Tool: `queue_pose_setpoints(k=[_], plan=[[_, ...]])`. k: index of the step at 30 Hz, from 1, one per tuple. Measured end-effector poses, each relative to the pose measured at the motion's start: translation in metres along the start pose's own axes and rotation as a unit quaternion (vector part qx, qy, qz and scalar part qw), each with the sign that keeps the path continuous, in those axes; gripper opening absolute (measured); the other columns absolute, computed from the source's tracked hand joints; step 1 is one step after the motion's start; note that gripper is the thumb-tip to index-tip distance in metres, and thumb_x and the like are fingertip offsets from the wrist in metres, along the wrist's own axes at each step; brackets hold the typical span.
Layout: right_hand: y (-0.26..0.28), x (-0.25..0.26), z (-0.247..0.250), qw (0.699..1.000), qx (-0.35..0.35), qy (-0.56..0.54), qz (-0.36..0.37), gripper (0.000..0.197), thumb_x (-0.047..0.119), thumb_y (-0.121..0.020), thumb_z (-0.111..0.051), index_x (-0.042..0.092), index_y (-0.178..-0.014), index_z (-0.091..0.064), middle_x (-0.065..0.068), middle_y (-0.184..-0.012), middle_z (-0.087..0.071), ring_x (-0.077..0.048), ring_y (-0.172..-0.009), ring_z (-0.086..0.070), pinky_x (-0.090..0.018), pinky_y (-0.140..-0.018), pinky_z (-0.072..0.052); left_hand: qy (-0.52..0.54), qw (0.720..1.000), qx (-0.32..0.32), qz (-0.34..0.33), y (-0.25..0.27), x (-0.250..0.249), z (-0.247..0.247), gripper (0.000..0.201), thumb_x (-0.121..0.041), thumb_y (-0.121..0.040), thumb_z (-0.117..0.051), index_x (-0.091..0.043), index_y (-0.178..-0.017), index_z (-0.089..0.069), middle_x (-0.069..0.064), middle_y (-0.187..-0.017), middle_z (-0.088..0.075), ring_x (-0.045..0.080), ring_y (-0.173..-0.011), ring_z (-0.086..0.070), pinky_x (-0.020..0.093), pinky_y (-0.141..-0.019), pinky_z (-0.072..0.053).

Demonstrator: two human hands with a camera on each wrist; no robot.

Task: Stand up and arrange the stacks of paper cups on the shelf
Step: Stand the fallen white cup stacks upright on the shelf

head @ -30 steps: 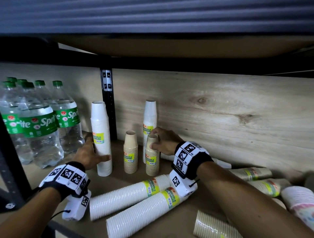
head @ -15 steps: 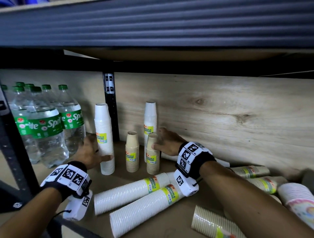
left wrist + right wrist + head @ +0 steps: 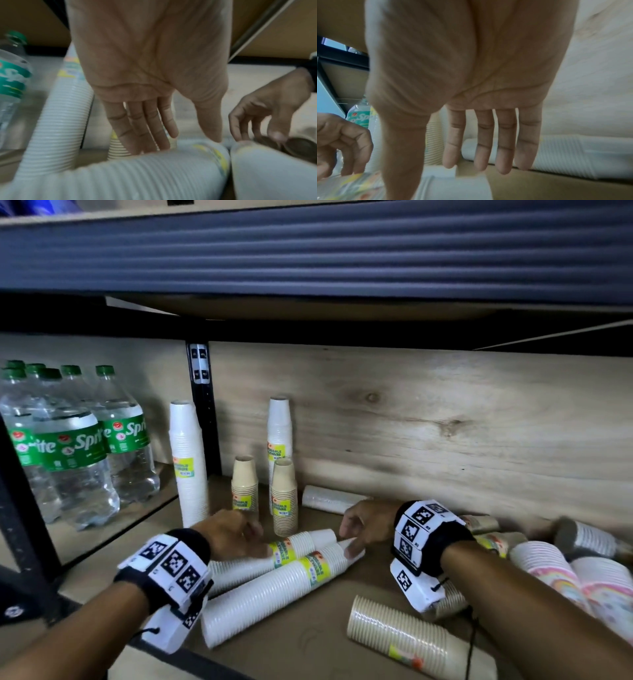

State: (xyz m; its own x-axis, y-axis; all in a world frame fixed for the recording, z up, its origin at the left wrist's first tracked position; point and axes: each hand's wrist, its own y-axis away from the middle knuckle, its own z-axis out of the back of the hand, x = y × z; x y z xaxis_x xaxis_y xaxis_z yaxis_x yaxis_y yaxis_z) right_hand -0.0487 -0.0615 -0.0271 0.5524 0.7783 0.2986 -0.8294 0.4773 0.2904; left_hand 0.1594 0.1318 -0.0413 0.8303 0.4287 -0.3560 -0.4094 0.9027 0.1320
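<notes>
Two long wrapped stacks of white paper cups lie toppled on the wooden shelf. Left hand and right hand, fingers loosely spread, hover apparently empty above their narrow ends. Light, crushable, slippery: better gripped mid-length

Dim, even light under the upper shelf, whose underside lies in deep shadow. Wide-angle bending curves the edges. Both wrist views are soft with motion blur.
</notes>
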Motion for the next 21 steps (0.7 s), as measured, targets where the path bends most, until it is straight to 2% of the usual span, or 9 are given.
queue_pose_setpoints(k=[3,5,8,10,12,14,18,20,21], plan=[[0.003,-0.011,-0.006,1.0,0.015,0.007,0.018,0.049,0.026,-0.073,-0.082,0.022,-0.117,-0.062,0.01,-0.11,-0.06,-0.01,-0.103,-0.057,-0.026,-0.092,-0.045,-0.033,0.999,0.029,-0.006,-0.006,-0.011,-0.005,0.049,-0.051,-0.076,-0.075,-0.026,-0.114,-0.059,-0.009,-0.107,-0.064,0.007,-0.101,-0.059,0.014,-0.086,-0.045],[0.001,-0.015,-0.009,1.0,0.008,0.004,0.027,0.051,0.021,-0.073,-0.082,0.021,-0.119,-0.061,0.005,-0.117,-0.063,-0.014,-0.106,-0.059,-0.028,-0.092,-0.047,-0.059,0.997,0.04,-0.009,-0.009,-0.011,-0.004,0.055,-0.049,-0.075,-0.077,-0.025,-0.12,-0.057,-0.01,-0.11,-0.061,0.008,-0.105,-0.058,0.018,-0.091,-0.045],[-0.005,-0.019,-0.011,0.999,-0.007,0.03,0.038,0.051,0.02,-0.072,-0.08,0.024,-0.12,-0.062,0.004,-0.117,-0.066,-0.014,-0.105,-0.062,-0.029,-0.093,-0.051,-0.114,0.991,0.071,-0.021,-0.011,-0.011,-0.002,0.059,-0.042,-0.077,-0.076,-0.025,-0.128,-0.053,-0.011,-0.113,-0.054,0.009,-0.113,-0.054,0.013,-0.087,-0.038],[-0.009,-0.022,-0.011,0.998,-0.014,0.034,0.041,0.047,0.018,-0.071,-0.08,0.024,-0.115,-0.064,0.004,-0.114,-0.067,-0.013,-0.101,-0.063,-0.032,-0.091,-0.053,-0.141,0.987,0.076,-0.033,-0.012,-0.013,-0.003,0.061,-0.036,-0.081,-0.074,-0.024,-0.135,-0.049,-0.007,-0.122,-0.054,0.007,-0.116,-0.05,0.008,-0.081,-0.031],[-0.013,-0.022,-0.011,0.998,-0.006,0.039,0.044,0.047,0.017,-0.07,-0.079,0.023,-0.114,-0.063,0.003,-0.115,-0.066,-0.013,-0.101,-0.063,-0.033,-0.09,-0.053,-0.153,0.985,0.073,-0.046,-0.012,-0.013,-0.002,0.061,-0.034,-0.082,-0.073,-0.022,-0.136,-0.047,-0.005,-0.126,-0.054,0.005,-0.111,-0.047,0.006,-0.075,-0.027],[-0.016,-0.021,-0.01,0.998,0.01,0.051,0.045,0.05,0.018,-0.071,-0.079,0.023,-0.118,-0.062,0.002,-0.116,-0.066,-0.015,-0.104,-0.063,-0.033,-0.092,-0.053,-0.15,0.985,0.065,-0.05,-0.015,-0.01,-0.003,0.062,-0.034,-0.082,-0.073,-0.022,-0.137,-0.047,-0.009,-0.12,-0.052,0.002,-0.105,-0.044,0.004,-0.074,-0.026],[-0.018,-0.019,-0.005,0.996,0.034,0.045,0.065,0.048,0.015,-0.075,-0.078,0.017,-0.121,-0.064,0.002,-0.11,-0.067,-0.012,-0.099,-0.062,-0.028,-0.089,-0.051,-0.143,0.987,0.048,-0.052,-0.011,-0.006,-0.003,0.067,-0.035,-0.081,-0.074,-0.027,-0.14,-0.043,-0.006,-0.134,-0.053,0.01,-0.122,-0.05,0.01,-0.086,-0.031],[-0.014,-0.017,0.001,0.996,0.031,0.031,0.074,0.046,0.011,-0.075,-0.078,0.015,-0.119,-0.065,0.006,-0.102,-0.063,-0.01,-0.096,-0.059,-0.023,-0.084,-0.049,-0.131,0.989,0.039,-0.047,-0.008,-0.001,-0.001,0.07,-0.038,-0.078,-0.075,-0.029,-0.14,-0.044,-0.006,-0.131,-0.056,0.011,-0.12,-0.053,0.013,-0.093,-0.037],[-0.012,-0.017,0.005,0.997,0.024,0.025,0.075,0.045,0.011,-0.075,-0.078,0.016,-0.118,-0.065,0.006,-0.102,-0.063,-0.011,-0.097,-0.06,-0.025,-0.085,-0.05,-0.127,0.99,0.034,-0.042,-0.008,0.001,0.0,0.071,-0.041,-0.077,-0.076,-0.029,-0.14,-0.045,-0.006,-0.129,-0.058,0.012,-0.118,-0.054,0.018,-0.097,-0.041]])
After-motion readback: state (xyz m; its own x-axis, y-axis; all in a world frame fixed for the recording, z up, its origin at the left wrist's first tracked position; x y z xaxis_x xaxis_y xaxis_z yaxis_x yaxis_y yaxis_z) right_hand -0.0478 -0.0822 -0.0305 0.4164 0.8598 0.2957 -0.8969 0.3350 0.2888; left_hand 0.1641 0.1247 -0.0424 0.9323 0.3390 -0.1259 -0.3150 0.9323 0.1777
